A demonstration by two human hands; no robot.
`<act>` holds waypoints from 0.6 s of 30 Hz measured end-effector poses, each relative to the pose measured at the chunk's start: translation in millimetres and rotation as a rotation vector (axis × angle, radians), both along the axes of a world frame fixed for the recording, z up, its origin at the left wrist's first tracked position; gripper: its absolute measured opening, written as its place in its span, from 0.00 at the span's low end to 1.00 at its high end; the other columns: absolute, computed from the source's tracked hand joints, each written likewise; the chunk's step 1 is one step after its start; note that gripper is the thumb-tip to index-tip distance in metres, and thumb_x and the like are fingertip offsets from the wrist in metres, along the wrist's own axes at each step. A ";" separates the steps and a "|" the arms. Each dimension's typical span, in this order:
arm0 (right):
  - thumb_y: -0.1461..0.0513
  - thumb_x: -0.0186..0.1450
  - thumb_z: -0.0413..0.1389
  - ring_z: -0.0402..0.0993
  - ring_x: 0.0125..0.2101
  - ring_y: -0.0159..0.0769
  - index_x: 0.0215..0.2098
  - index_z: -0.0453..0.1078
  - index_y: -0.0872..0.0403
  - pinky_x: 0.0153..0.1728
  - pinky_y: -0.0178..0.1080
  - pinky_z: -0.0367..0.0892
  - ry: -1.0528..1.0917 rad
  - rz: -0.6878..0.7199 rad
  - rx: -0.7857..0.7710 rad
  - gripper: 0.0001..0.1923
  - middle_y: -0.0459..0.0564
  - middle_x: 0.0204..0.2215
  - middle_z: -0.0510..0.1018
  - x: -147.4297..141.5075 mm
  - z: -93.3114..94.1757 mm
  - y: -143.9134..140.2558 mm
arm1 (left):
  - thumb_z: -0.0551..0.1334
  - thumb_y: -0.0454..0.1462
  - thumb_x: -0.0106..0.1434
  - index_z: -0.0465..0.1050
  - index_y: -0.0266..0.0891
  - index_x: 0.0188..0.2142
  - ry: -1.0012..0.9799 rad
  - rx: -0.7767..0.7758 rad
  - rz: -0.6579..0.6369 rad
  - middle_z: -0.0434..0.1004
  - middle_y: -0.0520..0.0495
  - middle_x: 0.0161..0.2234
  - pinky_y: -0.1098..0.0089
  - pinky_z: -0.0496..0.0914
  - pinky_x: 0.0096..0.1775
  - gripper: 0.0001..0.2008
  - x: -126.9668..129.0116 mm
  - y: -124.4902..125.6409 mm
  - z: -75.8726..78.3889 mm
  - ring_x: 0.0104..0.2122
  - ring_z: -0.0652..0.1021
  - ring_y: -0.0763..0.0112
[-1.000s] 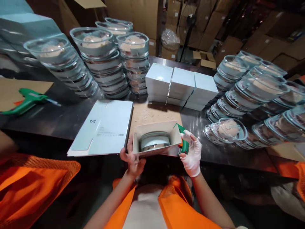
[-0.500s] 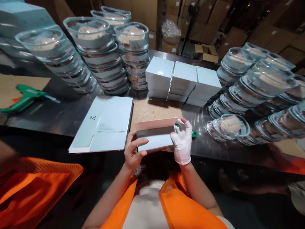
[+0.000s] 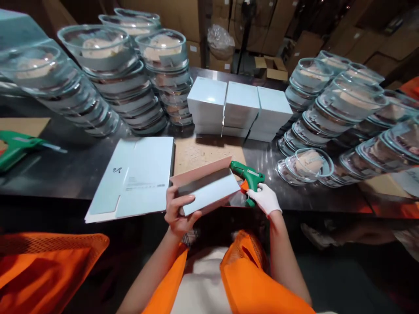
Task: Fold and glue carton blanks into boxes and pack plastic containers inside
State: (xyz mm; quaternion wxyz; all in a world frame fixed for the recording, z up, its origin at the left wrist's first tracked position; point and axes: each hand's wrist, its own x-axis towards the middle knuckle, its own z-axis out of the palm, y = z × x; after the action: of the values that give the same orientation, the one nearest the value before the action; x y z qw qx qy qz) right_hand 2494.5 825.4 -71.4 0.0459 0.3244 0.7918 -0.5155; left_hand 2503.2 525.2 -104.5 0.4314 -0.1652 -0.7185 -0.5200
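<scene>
My left hand grips the left end of a light-blue cardboard box, partly folded, with its long flap raised along the far side. My right hand, in a white glove, has its fingers around the handle of a green glue gun with an orange trigger. The gun's nozzle points left, close to the box's right end. Under and beyond the box lies a brown board with specks on it. A stack of flat light-blue cardboard sheets lies left of my left hand.
White-blue finished boxes stand in a row behind the board. Stacked clear round tubs rise at left, more tubs at right. Another green glue gun lies far left. An orange vest of another person shows at lower left.
My right hand has left the box's right end and moved right onto the glue gun's handle. The box, still in my left hand, has tilted, its right end now higher.
</scene>
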 end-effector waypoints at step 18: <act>0.46 0.63 0.65 0.67 0.18 0.34 0.27 0.77 0.52 0.21 0.38 0.68 0.392 0.174 -0.367 0.19 0.46 0.18 0.73 83.4 7.8 -44.0 | 0.72 0.48 0.65 0.84 0.44 0.44 -0.501 0.072 -0.092 0.80 0.43 0.45 0.64 0.74 0.48 0.13 33.3 22.2 19.5 0.50 0.80 0.57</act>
State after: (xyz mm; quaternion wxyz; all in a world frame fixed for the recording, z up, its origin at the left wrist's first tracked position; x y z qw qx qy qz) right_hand 2577.9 781.3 -63.6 -0.0061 0.1356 0.7037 -0.6974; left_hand 2536.5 547.5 -85.0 0.2214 -0.0484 -0.7758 -0.5889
